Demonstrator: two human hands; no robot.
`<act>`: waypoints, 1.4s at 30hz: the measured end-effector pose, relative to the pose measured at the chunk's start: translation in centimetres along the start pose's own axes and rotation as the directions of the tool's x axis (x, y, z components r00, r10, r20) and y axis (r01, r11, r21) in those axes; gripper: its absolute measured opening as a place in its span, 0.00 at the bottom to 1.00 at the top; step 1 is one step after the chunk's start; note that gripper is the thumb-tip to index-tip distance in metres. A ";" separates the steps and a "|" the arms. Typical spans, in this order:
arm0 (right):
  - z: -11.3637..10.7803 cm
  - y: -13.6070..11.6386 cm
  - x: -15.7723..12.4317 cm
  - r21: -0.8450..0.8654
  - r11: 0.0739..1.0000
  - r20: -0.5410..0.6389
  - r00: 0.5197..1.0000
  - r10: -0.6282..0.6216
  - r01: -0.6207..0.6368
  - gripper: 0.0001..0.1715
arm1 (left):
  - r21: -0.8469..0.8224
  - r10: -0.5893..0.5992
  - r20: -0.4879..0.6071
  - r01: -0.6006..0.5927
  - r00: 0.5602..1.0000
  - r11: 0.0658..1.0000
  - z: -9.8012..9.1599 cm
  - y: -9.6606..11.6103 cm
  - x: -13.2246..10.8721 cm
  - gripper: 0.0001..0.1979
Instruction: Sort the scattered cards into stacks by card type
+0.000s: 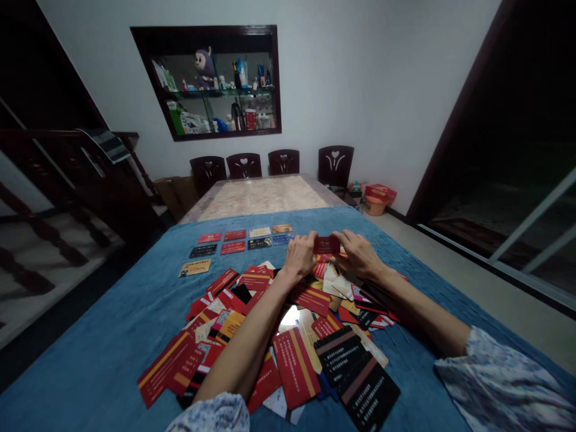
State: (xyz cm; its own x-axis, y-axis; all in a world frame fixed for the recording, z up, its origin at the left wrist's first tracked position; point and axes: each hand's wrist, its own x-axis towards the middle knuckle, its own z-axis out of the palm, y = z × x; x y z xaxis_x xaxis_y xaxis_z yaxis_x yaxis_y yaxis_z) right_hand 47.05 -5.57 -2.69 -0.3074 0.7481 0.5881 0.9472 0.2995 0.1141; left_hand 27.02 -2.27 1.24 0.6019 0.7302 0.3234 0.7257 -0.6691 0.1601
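Note:
Both of my hands hold one dark red card [326, 245] above the far side of a card pile. My left hand [300, 255] pinches its left end, and my right hand [357, 253] grips the right end. Beneath my forearms spreads a loose heap of red, black, gold and white cards, with a red card [294, 367] and a black card [369, 393] near the front. Beyond the heap, to the left, several cards lie in rows, among them a red card [235, 235] and a black card [260, 243]. One gold card [195, 267] lies nearer, at the left.
A blue cloth [112, 306] covers the near part of the long table [265, 195]. Dark chairs [335, 165] stand around the far end. A wall shelf [225, 90] holds bottles and a plush toy. An orange bucket [375, 204] is on the floor at the right.

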 end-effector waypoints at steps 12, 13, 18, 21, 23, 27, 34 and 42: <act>-0.6 0.0 0.1 0.035 0.999 0.040 0.999 0.017 -0.018 0.25 | 0.134 0.047 0.016 -0.049 0.999 0.990 -0.1 -0.2 0.1 0.21; -0.6 -0.1 0.2 0.038 0.999 0.036 0.999 0.015 -0.016 0.25 | 0.147 0.055 0.022 -0.058 0.998 0.988 -0.2 -0.2 0.1 0.20; -0.6 -0.3 0.2 0.031 1.000 0.020 1.000 0.002 -0.003 0.25 | 0.193 0.081 0.056 -0.090 0.995 0.977 -1.2 -0.5 -0.3 0.17; -0.3 -0.5 0.5 0.031 0.999 0.032 0.999 -0.021 0.020 0.25 | 0.216 0.091 0.061 -0.102 0.994 0.971 -1.3 -1.1 -0.7 0.16; -0.1 -0.7 0.8 0.044 0.998 0.063 0.997 -0.044 0.041 0.25 | 0.216 0.104 0.067 -0.116 0.992 0.969 -1.2 -1.7 -1.0 0.17; 0.0 -1.2 1.7 0.098 0.992 0.151 0.985 -0.088 0.074 0.26 | 0.196 0.122 0.106 -0.141 0.987 0.970 -1.1 -2.9 -1.5 0.16; 0.5 -1.9 3.0 0.169 0.980 0.272 0.950 -0.150 0.106 0.25 | 0.172 0.076 0.211 -0.114 0.975 0.979 -1.5 -4.5 -2.2 0.16; 0.9 -3.4 4.8 0.196 0.972 0.310 0.932 -0.186 0.129 0.18 | 0.156 0.018 0.257 -0.060 0.966 0.986 -2.6 -6.3 -3.1 0.14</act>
State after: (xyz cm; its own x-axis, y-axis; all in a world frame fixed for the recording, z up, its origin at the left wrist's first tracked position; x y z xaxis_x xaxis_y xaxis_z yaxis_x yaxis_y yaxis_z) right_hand 42.29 -2.46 -0.92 -0.4913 0.8253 0.2784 0.8633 0.5038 0.0298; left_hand 19.67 -0.69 1.68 0.6801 0.7292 0.0757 0.7317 -0.6816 -0.0071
